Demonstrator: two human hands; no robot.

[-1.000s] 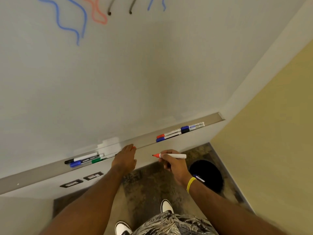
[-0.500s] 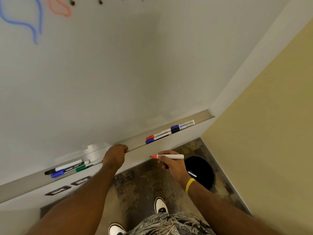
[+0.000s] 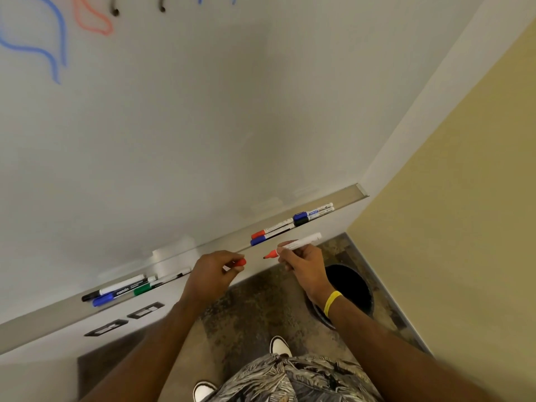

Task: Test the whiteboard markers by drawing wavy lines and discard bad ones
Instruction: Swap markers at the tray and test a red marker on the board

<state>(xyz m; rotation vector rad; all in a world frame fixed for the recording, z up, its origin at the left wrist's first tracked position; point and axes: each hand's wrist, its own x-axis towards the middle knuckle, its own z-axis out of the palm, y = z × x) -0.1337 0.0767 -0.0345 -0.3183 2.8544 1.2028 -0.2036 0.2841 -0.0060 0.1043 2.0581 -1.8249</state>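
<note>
markers (image 3: 277,226) on tray (image 3: 348,197) | bin (image 3: 356,285) on floor (under tray's right end)

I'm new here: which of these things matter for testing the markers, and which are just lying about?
In the job: uncapped red-tipped white marker in right hand; red cap pinched by left hand; white whiteboard with wavy lines; capped markers on grey metal tray; round black bin.
Just there: two black-framed wall plates; yellow wall; white shoes.
</note>
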